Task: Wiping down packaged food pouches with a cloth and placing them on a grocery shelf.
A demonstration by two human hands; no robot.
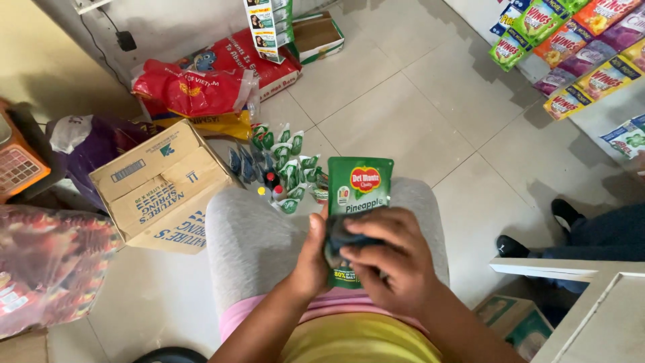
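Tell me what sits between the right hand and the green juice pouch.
A dark blue cloth lies between the right hand and the front of the green stand-up juice pouch, pressed against it. The left hand grips the pouch's left edge directly, nothing visible between them.

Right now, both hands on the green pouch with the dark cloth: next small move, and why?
Probably slide the dark cloth up toward the top of the green pouch. The right hand presses the cloth on the pouch's middle, the left hand grips its left edge, and the upper half is uncovered. More green pouches stand on the floor ahead.
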